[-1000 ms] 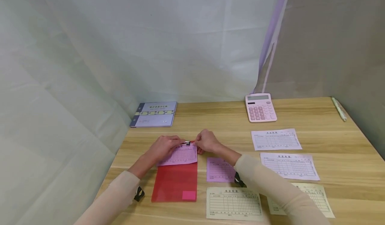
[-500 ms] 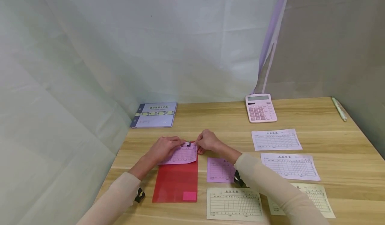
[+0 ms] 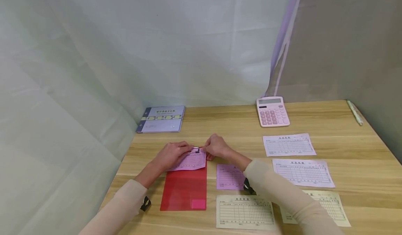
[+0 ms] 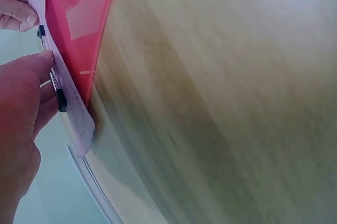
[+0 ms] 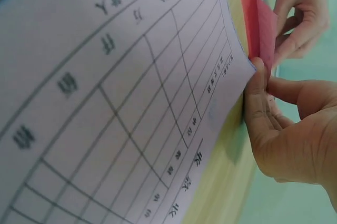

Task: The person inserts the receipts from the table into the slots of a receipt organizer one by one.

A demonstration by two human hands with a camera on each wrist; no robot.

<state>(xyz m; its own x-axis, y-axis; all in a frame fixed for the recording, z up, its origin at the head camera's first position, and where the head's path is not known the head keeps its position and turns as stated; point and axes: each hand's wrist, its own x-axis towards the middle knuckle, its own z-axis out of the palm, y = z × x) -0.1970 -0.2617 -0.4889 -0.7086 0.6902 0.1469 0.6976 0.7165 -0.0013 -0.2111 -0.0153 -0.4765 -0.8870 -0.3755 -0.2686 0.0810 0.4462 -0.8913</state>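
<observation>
A red clipboard [image 3: 183,191] lies on the table, left of the middle, with a pink slip [image 3: 192,163] printed with a grid over its upper part. At its top edge is a metal clip [image 4: 61,100] with black ends. My left hand [image 3: 172,155] pinches that clip between thumb and fingers, as the left wrist view shows. On the other side, my right hand [image 3: 217,147] pinches the upper right corner of the slip between thumb and forefinger. The right wrist view shows the right hand's fingers [image 5: 258,103] at the red edge, partly behind another printed slip in the foreground.
Right of the clipboard lie a purple slip [image 3: 230,176], two pale yellow slips [image 3: 245,212] and two white slips [image 3: 289,145], some under the right sleeve. Farther back are a ledger book [image 3: 161,119], a pink calculator [image 3: 272,111] and a pen [image 3: 355,113]. Cloth walls surround the table.
The pink slip's lower edge has crept slightly up the clipboard toward the clip. Both hands keep nearly the same place and hold.
</observation>
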